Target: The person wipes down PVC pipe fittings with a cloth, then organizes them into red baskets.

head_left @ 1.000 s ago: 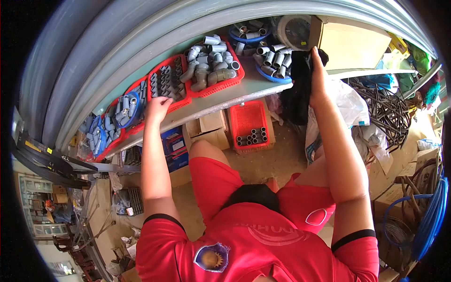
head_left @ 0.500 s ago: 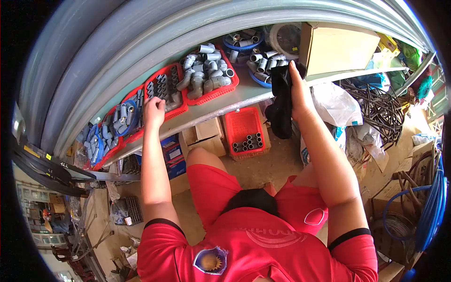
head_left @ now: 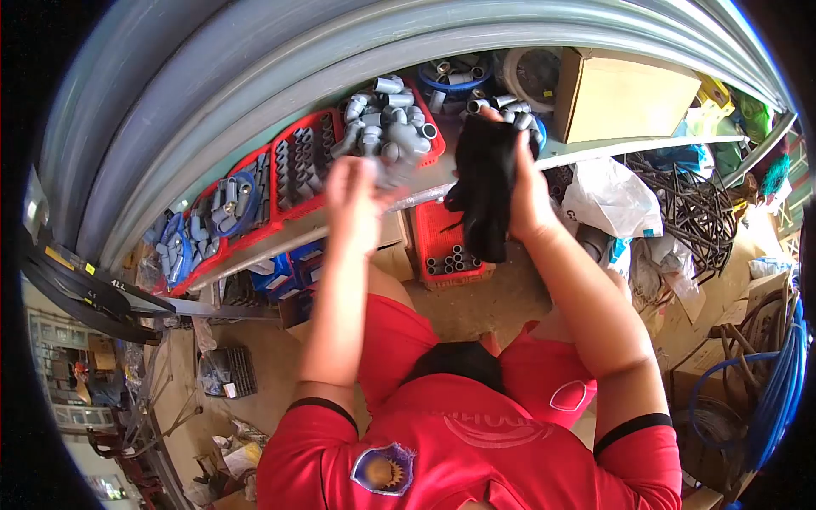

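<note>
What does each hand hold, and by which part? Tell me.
The right hand grips a black cloth by its upper part, the rest hanging. The left hand is blurred; cannot tell.

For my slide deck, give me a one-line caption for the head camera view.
Right hand grips a black cloth while the blurred left hand hovers by red baskets of grey pipe fittings.

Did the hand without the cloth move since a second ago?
Yes. The left hand left the red basket of small grey fittings and swung right, toward the black cloth in the right hand.
</note>
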Available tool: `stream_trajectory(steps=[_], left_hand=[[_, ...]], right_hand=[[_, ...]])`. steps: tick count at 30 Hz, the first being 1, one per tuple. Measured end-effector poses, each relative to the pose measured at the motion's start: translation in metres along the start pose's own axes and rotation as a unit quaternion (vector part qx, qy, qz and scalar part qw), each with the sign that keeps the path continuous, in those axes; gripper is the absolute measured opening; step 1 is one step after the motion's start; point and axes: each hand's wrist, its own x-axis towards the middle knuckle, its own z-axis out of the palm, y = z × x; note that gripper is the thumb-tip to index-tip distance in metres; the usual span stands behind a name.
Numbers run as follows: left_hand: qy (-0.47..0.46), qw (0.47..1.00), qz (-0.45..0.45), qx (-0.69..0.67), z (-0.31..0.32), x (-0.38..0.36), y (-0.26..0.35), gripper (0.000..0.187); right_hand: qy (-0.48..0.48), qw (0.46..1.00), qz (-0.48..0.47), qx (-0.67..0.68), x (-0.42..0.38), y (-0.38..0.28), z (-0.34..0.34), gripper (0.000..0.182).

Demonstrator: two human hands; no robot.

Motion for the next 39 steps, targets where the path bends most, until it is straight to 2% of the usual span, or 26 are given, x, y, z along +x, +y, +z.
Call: stream_trajectory(steps=[1, 2, 4, 5, 7, 8, 9, 11, 12, 14, 16, 17, 20, 21, 22, 24, 25, 28, 30, 31, 32, 33, 34, 36, 38, 39], left_hand=[[-0.015, 1.0, -0.01, 0.017, 0.023, -0.015, -0.016, 0.014], [-0.026, 0.995, 0.003, 0.096, 0.042, -0.03, -0.032, 0.012], [-0.022, 0.99, 0.068, 0.122, 0.061, -0.045, -0.051, 0.018], [-0.065, 0.982, 0.065, 0.164, 0.056, -0.047, -0.051, 0.017], [-0.119, 0.967, 0.093, 0.206, 0.058, -0.041, -0.047, 0.015], [-0.115, 0.957, 0.141, 0.226, 0.059, -0.032, -0.044, 0.017], [-0.078, 0.943, 0.185, 0.264, 0.053, -0.015, -0.044, 0.016], [-0.021, 0.9, 0.238, 0.365, 0.041, 0.03, -0.032, 0.017], [0.0, 0.87, 0.244, 0.429, 0.036, 0.053, -0.022, 0.018], [0.008, 0.679, 0.256, 0.688, 0.007, 0.111, -0.029, 0.02], [-0.062, 0.584, 0.092, 0.804, 0.005, 0.134, -0.029, 0.026], [-0.116, 0.654, 0.01, 0.748, -0.016, 0.167, -0.049, 0.033], [-0.123, 0.603, -0.046, 0.787, 0.019, 0.154, -0.022, 0.039], [-0.134, 0.569, -0.021, 0.811, 0.019, 0.157, -0.026, 0.04], [-0.167, 0.582, 0.009, 0.796, 0.0, 0.181, -0.048, 0.039], [-0.233, 0.633, -0.048, 0.737, -0.009, 0.205, -0.063, 0.034], [-0.255, 0.615, 0.012, 0.746, -0.009, 0.204, -0.063, 0.033], [-0.208, 0.743, 0.024, 0.635, -0.021, 0.204, -0.042, 0.034], [-0.087, 0.881, 0.052, 0.462, -0.04, 0.188, -0.017, 0.039], [-0.035, 0.92, 0.12, 0.372, -0.057, 0.186, -0.014, 0.041], [0.003, 0.912, 0.193, 0.361, -0.062, 0.168, 0.008, 0.041], [0.052, 0.934, 0.038, 0.351, -0.065, 0.143, 0.038, 0.038], [0.047, 0.956, 0.045, 0.287, -0.089, 0.139, 0.04, 0.033], [0.06, 0.945, 0.014, 0.321, -0.118, 0.121, 0.046, 0.029], [0.032, 0.899, 0.013, 0.437, -0.155, 0.109, 0.032, 0.028], [0.021, 0.858, 0.058, 0.51, -0.187, 0.113, 0.011, 0.029]], right_hand=[[-0.013, 0.996, -0.049, -0.077, -0.002, 0.008, 0.006, 0.075], [-0.033, 0.962, -0.136, -0.233, -0.002, 0.021, -0.003, 0.057], [-0.012, 0.937, -0.12, -0.327, -0.007, 0.012, 0.0, 0.046], [0.02, 0.96, -0.087, -0.267, -0.004, 0.009, -0.004, 0.041], [0.041, 0.954, -0.109, -0.278, -0.003, 0.001, -0.01, 0.036], [0.058, 0.943, -0.128, -0.3, -0.003, -0.006, -0.012, 0.035], [0.08, 0.966, -0.073, -0.234, -0.007, -0.017, -0.008, 0.034], [0.115, 0.942, -0.143, -0.282, 0.002, -0.022, -0.03, 0.03], [0.125, 0.941, -0.15, -0.278, 0.003, -0.026, -0.038, 0.028], [0.146, 0.95, -0.14, -0.237, 0.002, -0.035, -0.044, 0.025], [0.175, 0.957, -0.126, -0.193, 0.003, -0.04, -0.049, 0.024], [0.192, 0.957, -0.116, -0.186, 0.006, -0.04, -0.053, 0.024], [0.229, 0.955, -0.094, -0.161, 0.014, -0.032, -0.066, 0.025], [0.228, 0.957, -0.093, -0.153, 0.017, -0.029, -0.067, 0.026], [0.226, 0.959, -0.09, -0.145, 0.019, -0.026, -0.066, 0.026], [0.219, 0.964, -0.076, -0.127, 0.019, -0.028, -0.057, 0.027], [0.219, 0.965, -0.074, -0.125, 0.019, -0.027, -0.055, 0.027], [0.212, 0.968, -0.076, -0.111, 0.02, -0.022, -0.053, 0.026], [0.207, 0.971, -0.066, -0.1, 0.018, -0.024, -0.054, 0.027], [0.203, 0.973, -0.052, -0.095, 0.015, -0.025, -0.054, 0.027], [0.198, 0.976, -0.036, -0.088, 0.012, -0.024, -0.053, 0.027], [0.203, 0.974, -0.027, -0.094, 0.006, -0.029, -0.044, 0.027], [0.193, 0.977, -0.021, -0.088, 0.004, -0.028, -0.043, 0.027], [0.169, 0.983, -0.009, -0.077, 0.001, -0.028, -0.044, 0.027], [0.154, 0.985, 0.0, -0.073, -0.004, -0.03, -0.032, 0.027], [0.146, 0.986, 0.001, -0.082, -0.006, -0.03, -0.03, 0.028]])
